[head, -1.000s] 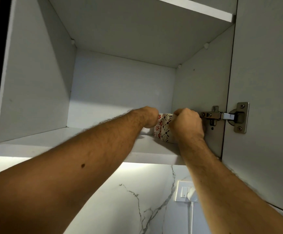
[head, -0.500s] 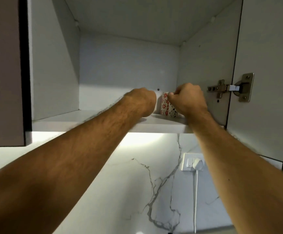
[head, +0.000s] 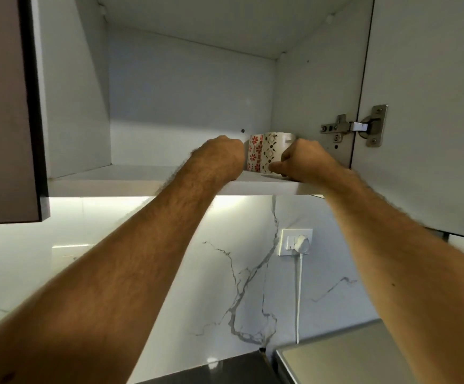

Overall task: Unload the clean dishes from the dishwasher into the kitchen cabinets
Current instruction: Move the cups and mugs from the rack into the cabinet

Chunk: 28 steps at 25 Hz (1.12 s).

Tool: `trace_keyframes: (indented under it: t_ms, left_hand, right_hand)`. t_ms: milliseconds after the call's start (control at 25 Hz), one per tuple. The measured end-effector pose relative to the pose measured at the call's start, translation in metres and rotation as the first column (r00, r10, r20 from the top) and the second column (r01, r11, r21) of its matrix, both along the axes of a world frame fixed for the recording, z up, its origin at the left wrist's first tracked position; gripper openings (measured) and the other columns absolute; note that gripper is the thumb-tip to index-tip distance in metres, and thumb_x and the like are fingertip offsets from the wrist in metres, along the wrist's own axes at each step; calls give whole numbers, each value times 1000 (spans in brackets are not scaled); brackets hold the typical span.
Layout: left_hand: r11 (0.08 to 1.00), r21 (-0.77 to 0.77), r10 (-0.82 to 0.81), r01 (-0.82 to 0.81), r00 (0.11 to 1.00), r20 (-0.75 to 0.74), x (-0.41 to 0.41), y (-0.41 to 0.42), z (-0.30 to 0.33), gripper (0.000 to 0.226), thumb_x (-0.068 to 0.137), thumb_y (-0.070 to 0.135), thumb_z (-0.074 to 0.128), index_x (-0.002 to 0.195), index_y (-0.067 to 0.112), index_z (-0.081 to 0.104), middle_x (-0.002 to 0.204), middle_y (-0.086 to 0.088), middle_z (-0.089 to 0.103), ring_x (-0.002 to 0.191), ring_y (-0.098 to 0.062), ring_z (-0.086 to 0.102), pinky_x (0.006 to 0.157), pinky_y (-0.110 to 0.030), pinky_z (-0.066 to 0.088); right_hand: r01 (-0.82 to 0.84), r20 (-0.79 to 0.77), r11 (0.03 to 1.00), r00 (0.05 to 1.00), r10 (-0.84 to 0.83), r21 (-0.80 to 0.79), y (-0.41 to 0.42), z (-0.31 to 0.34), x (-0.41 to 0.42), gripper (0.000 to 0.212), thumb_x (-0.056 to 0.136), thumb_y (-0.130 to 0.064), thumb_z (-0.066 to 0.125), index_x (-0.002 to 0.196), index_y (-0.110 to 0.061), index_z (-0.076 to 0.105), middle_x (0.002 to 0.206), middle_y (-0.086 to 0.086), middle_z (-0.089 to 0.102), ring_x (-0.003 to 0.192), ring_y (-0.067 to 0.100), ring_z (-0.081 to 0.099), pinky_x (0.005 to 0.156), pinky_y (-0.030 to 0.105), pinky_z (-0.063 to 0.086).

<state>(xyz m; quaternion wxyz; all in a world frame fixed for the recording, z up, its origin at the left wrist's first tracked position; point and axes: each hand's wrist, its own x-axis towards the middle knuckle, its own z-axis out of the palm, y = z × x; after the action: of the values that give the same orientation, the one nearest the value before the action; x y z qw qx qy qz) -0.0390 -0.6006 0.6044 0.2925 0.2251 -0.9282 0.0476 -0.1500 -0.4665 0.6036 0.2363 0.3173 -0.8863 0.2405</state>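
The patterned mug [head: 266,152] stands upright on the cabinet shelf [head: 142,181], far to the right near the side wall, so there is room for more dishes. My right hand [head: 305,162] is curled by its handle side to steady it, but I cannot tell if I am gripping it. My left hand [head: 222,156] is a closed fist just beside the mug, and I cannot tell if it touches.

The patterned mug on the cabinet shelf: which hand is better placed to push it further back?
Probably the right hand. Its fingers are at the base of the patterned mug, on the near side. The left hand is a closed fist beside the mug on the cabinet shelf; whether it touches is unclear.
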Motion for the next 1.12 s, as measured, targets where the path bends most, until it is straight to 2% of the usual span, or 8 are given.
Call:
trace_keyframes:
  t_ms: [80, 160, 320, 400, 600, 760, 880, 1120]
  left_hand:
    - [999, 32, -26, 27, 1000, -6, 3, 3, 0, 28, 94, 22, 60, 120, 10, 62, 115, -11, 61, 97, -24, 56, 95, -42, 49]
    - [997, -6, -82, 82, 994, -71, 12, 9, 2, 26, 94, 24, 57, 116, 12, 66, 111, -9, 65, 93, -24, 60, 91, -42, 52]
    - [908, -347, -360, 233, 860, -362, 45, 38, -7, 35, 95, 36, 43, 108, 18, 70, 96, -6, 73, 80, -26, 67, 78, -40, 57]
    - [880, -385, -432, 280, 808, -401, 61, 68, -34, 37, 95, 36, 41, 108, 17, 70, 97, -6, 74, 80, -27, 68, 77, -39, 57]
    - [936, -100, -347, 339, 830, -436, 98, 150, -156, 31, 93, 34, 48, 111, 23, 70, 104, -1, 74, 91, -24, 69, 82, -34, 51]
    - [947, 149, -251, 283, 947, -200, 131, 211, -253, 36, 93, 32, 51, 126, 24, 62, 125, -3, 65, 111, -25, 62, 95, -36, 49]
    - [932, 230, -269, 281, 959, -83, 149, 250, -300, 41, 91, 28, 52, 131, 21, 59, 132, -5, 61, 120, -24, 57, 102, -38, 47]
    - [887, 314, -356, 338, 934, 2, 179, 332, -345, 44, 89, 29, 54, 132, 19, 58, 132, -4, 61, 124, -21, 54, 103, -35, 45]
  right_hand:
    - [80, -15, 997, 997, -80, -20, 8, -2, 5, 49, 87, -44, 69, 122, -10, 66, 113, 9, 69, 88, 21, 62, 70, 27, 47]
    - [50, -30, 989, 998, -55, -140, 17, -10, 17, 39, 89, -44, 67, 109, -11, 70, 97, 5, 70, 74, 15, 58, 60, 19, 41]
    - [-229, -130, 804, 973, 188, -548, 61, -51, 60, 24, 92, -24, 66, 75, -8, 67, 59, -8, 54, 44, -7, 52, 43, 4, 35]
    - [-216, -206, 825, 971, 124, -522, 88, -77, 73, 30, 90, -22, 64, 62, -12, 58, 53, -5, 50, 42, 1, 45, 45, 6, 33]
    - [-117, -105, 939, 991, 87, -324, 152, -163, 94, 47, 88, -31, 64, 50, -20, 39, 48, -8, 41, 44, 5, 38, 47, 17, 29]
    - [-114, 56, 956, 989, 133, -269, 226, -237, 123, 42, 88, -29, 65, 52, -17, 48, 49, -2, 48, 44, 9, 40, 46, 19, 35]
    - [-41, 160, 963, 983, 86, -266, 274, -283, 145, 36, 86, -30, 66, 59, -8, 60, 56, 5, 60, 52, 17, 54, 52, 27, 41]
    - [100, 327, 969, 945, -22, -226, 354, -357, 197, 36, 84, -34, 65, 59, -9, 61, 56, 4, 60, 56, 21, 59, 57, 38, 53]
